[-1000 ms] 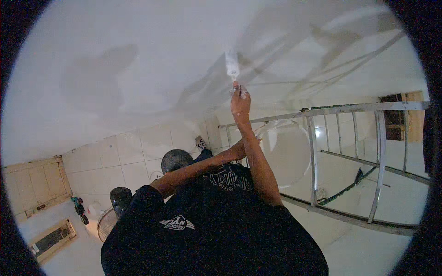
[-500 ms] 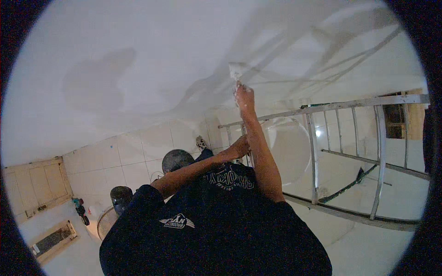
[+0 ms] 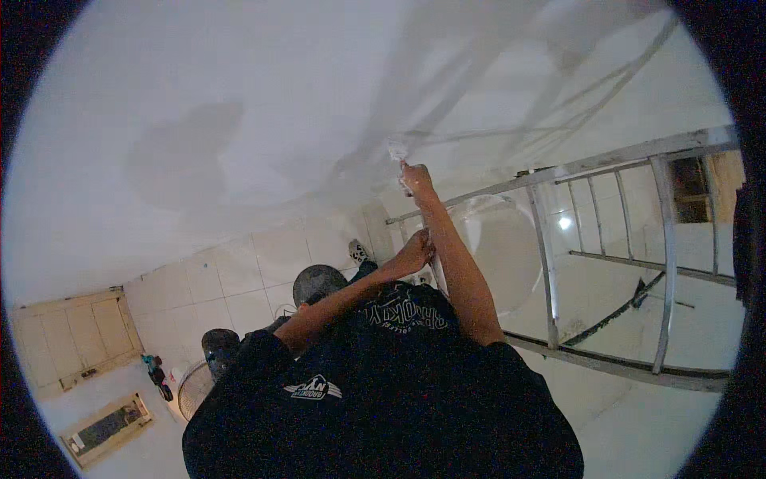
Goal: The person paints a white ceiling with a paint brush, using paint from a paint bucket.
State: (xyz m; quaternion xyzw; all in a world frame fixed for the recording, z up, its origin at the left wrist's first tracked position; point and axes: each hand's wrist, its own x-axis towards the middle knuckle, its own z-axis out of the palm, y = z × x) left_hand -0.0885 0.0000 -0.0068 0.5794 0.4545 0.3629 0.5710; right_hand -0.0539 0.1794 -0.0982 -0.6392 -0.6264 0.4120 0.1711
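My right hand (image 3: 416, 182) is closed round the handle of a putty knife (image 3: 397, 149). Its blade, smeared white, lies against the white wall (image 3: 303, 88), and white paste marks the fingers. Nearer to me, my left hand (image 3: 412, 254) is closed at the left end of a metal ladder (image 3: 544, 263). It seems to grip a pale bar in line with the ladder's rungs, partly hidden behind my right forearm.
Left of my arms are a dark round object (image 3: 319, 283), a black rounded object (image 3: 219, 350), a fan (image 3: 194, 387) and a teal power tool (image 3: 154, 373). A patterned shoe (image 3: 357, 252) shows beyond my left forearm. Light tiles (image 3: 239, 267) meet the wall; a wooden door (image 3: 80, 335) stands far left.
My right hand has drawn the putty knife a little nearer and to the left along the wall. My left hand keeps its hold. The whole view has shifted slightly.
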